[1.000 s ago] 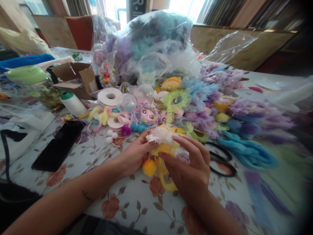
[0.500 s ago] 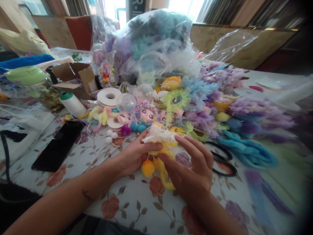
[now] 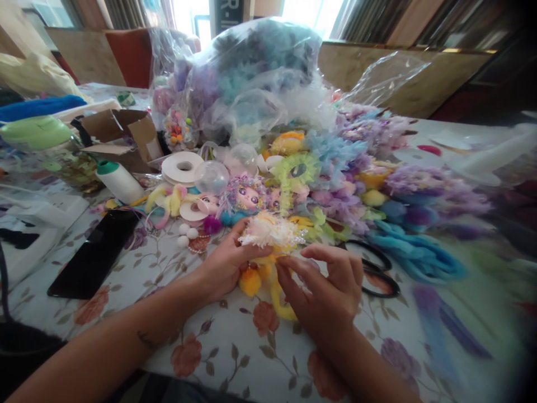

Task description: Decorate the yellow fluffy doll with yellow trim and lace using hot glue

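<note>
My left hand [image 3: 224, 263] is closed around a fluffy white-and-yellow trimmed piece [image 3: 268, 230], a doll ornament by its look, with its frayed top facing up. Yellow pom-poms [image 3: 250, 281] and a looped yellow mesh strip [image 3: 277, 296] hang beneath it. At its lower right edge, my right hand [image 3: 325, 285] pinches thumb and finger together on yellow material, its other fingers curled above. What exactly sits in that pinch is partly hidden. Just beyond lies a doll head with purple trim [image 3: 246, 196]. Black-handled scissors [image 3: 380, 274] rest beside my right hand.
A black phone [image 3: 94, 254] and a thread cone [image 3: 119, 182] lie left. Behind are a ribbon roll [image 3: 182, 166], a cardboard box [image 3: 126, 137] and a big plastic bag [image 3: 260, 73] of tulle pieces. Blue mesh tubing [image 3: 419, 252] lies right.
My right hand's upper fingers have drawn back from the fluffy top and curled, while its pinch stays low at the yellow part. More of the white trim shows. The view has shifted slightly.
</note>
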### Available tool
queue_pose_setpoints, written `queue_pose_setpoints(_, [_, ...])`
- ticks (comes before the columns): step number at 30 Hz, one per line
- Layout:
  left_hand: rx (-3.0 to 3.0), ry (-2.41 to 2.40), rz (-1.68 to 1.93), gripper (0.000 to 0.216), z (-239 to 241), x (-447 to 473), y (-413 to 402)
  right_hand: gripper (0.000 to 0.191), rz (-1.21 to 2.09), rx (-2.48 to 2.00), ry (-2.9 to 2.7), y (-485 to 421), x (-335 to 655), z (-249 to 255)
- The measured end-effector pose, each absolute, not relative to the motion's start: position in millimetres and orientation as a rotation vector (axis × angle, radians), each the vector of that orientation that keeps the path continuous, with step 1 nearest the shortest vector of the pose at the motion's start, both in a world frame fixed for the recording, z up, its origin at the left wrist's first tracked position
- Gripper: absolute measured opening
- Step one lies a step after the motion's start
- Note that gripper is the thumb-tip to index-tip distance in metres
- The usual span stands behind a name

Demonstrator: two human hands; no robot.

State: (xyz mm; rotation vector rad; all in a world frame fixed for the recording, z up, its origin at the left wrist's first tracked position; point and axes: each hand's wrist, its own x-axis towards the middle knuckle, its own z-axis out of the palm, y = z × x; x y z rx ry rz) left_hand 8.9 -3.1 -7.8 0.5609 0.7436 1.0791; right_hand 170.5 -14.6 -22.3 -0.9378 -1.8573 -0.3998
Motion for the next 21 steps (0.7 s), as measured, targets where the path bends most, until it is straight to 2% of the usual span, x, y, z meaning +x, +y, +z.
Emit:
queue_pose_setpoints(15, [0.514,0.695,1.086,0.02,-15.1,8.1,-0.9,0.018,-0.178,-0.876,-1.919,-13.6,169.9,-22.7])
queue_pose_setpoints(21, [0.504,0.722,1.035,0.035,-10.1,7.6,-1.1,0.018,-0.179,-0.883,-1.914,-13.5,168.9,-22.6])
